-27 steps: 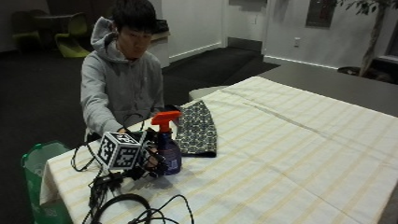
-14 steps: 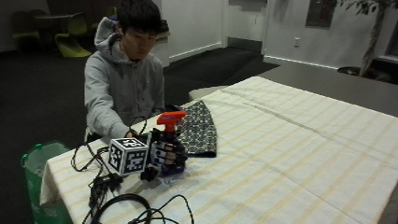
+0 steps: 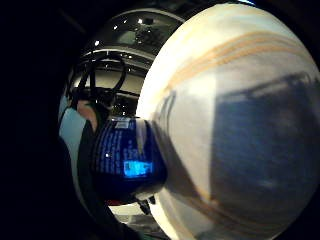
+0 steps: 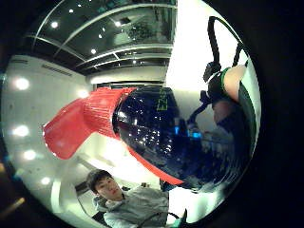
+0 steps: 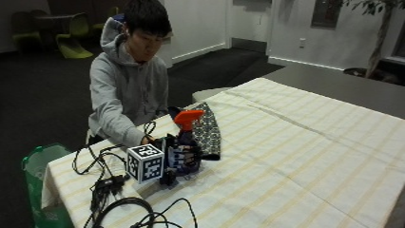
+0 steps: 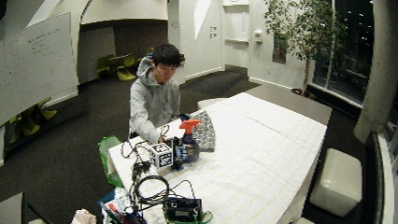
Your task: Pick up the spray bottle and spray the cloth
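Observation:
A dark blue spray bottle (image 5: 190, 153) with an orange-red trigger head (image 5: 188, 118) stands upright near the table's front left corner. My gloved right hand (image 5: 178, 159) grips its body from the left, fingers curled round it. Whether its base touches the table I cannot tell. The dark patterned cloth (image 5: 206, 134) lies just behind and right of the bottle, very close to it. In the thumb side palm view the blue bottle (image 4: 164, 135) and its red head (image 4: 78, 127) fill the picture. The little finger side view shows the bottle's lower part (image 3: 126, 159) beside the striped tablecloth (image 3: 235, 125).
Black cables (image 5: 104, 183) and a cable coil (image 5: 136, 213) lie at the table's front left. A green bag (image 5: 39, 164) hangs beside that corner. The cream striped tablecloth (image 5: 297, 156) stretches far to the right. The person sits behind the bottle.
My hand and the bottle have shifted a little to the right, closer to the cloth. The cloth has stayed where it was.

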